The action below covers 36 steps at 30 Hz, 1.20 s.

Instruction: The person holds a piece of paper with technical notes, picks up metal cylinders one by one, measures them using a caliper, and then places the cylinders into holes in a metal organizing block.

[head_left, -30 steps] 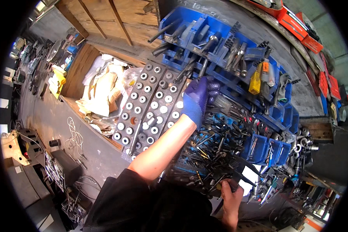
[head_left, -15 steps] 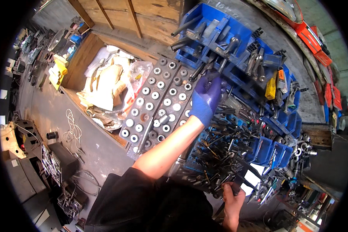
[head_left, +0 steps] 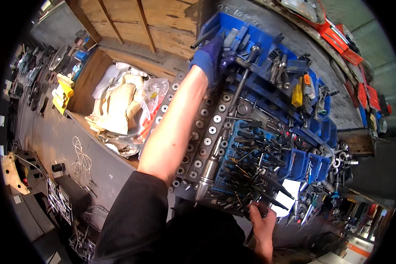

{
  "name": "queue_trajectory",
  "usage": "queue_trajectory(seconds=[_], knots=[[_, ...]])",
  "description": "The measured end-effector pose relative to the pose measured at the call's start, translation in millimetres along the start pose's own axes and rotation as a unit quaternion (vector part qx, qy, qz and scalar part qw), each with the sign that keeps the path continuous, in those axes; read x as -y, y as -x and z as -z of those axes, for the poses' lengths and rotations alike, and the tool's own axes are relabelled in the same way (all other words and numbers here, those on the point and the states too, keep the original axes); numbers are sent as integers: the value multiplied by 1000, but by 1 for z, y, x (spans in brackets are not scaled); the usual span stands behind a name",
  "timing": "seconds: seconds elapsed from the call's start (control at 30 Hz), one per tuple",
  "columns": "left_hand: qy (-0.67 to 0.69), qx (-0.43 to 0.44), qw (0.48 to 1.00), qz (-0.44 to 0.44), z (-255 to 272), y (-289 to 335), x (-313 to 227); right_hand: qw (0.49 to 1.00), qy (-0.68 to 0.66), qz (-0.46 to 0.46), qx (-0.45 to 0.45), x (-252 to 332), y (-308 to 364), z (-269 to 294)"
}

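Note:
My left hand point(head_left: 210, 57), in a purple-blue glove, reaches to the near edge of a blue bin point(head_left: 226, 21) filled with metal shanks and bars. Its fingers are curled among the metal pieces; what they hold, if anything, is hidden. Beneath the forearm lies a dark rack point(head_left: 201, 143) of round collets, partly covered by the arm. At the lower right my bare right hand point(head_left: 262, 222) is closed round a dark caliper point(head_left: 273, 196), its long jaws apart and pointing up and right, over a sheet of white paper point(head_left: 290, 187).
A wooden box point(head_left: 86, 86) with papers and plastic stands to the left. Right of the rack are a long metal tool holder point(head_left: 207, 174) and a blue tray point(head_left: 226, 165) crowded with cutting tools. More blue bins point(head_left: 297, 165) line the right. A white cord point(head_left: 80, 158) lies at the left.
My left hand has moved up and left from above the collet rack to the blue bin. My right hand keeps the caliper, shifted slightly and turned.

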<state>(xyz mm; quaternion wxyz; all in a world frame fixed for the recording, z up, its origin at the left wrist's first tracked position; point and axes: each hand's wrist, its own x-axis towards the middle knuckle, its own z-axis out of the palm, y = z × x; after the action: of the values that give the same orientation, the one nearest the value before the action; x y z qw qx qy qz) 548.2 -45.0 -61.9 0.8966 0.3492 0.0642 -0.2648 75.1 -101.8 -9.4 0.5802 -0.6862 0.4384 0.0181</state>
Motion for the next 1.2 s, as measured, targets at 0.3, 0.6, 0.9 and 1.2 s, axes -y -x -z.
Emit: queue_trajectory(seconds=[0.3, 0.6, 0.9, 1.2], knots=[[-320, -36, 887, -329, -7, 172, 19, 1000, 7, 31, -2, 8, 8, 16], [-345, 7, 905, -251, 16, 320, 8, 993, -15, 115, -27, -6, 8, 38], [-371, 223, 885, -172, 19, 366, 35, 967, -18, 253, 26, 14, 26, 60], [-500, 267, 794, -221, 7, 378, 51, 959, 2, 284, 16, 13, 39, 59]])
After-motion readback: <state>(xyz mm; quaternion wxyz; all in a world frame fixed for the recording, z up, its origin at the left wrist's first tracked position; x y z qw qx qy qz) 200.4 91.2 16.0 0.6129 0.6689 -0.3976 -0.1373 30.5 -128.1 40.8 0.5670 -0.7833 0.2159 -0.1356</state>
